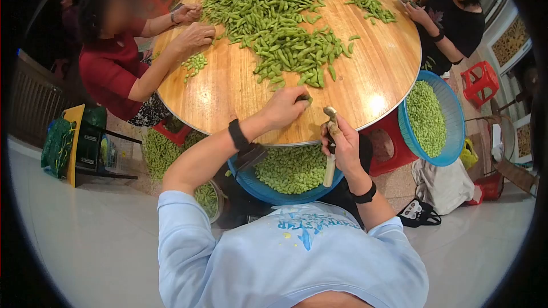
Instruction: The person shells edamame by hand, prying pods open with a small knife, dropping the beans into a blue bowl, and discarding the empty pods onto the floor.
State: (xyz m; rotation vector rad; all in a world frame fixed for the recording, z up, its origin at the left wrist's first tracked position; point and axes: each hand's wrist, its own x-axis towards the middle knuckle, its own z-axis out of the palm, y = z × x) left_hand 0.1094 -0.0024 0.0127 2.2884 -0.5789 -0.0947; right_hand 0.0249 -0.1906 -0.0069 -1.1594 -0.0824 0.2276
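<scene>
Over the near edge of the round wooden table (240,88), my left hand (283,108) is closed, with a small dark-green bit at its fingertips that I cannot make out. My right hand (343,144) is raised just beyond the table edge, its fingers wrapped round a slim tool (329,172) with a pale, stick-like lower end and a dark upper part. My right thumb looks stained dark. Ahead of both hands lies a large heap of green soybean pods (274,17). Below them, in front of my body, a blue basket (246,187) holds shelled green beans (290,172).
A co-worker in red (111,68) handles pods at the left, beside a small pile of beans (195,64). Another person in black (456,17) works at the far right. A second blue basket of beans (458,115) and red stools (479,81) stand to the right.
</scene>
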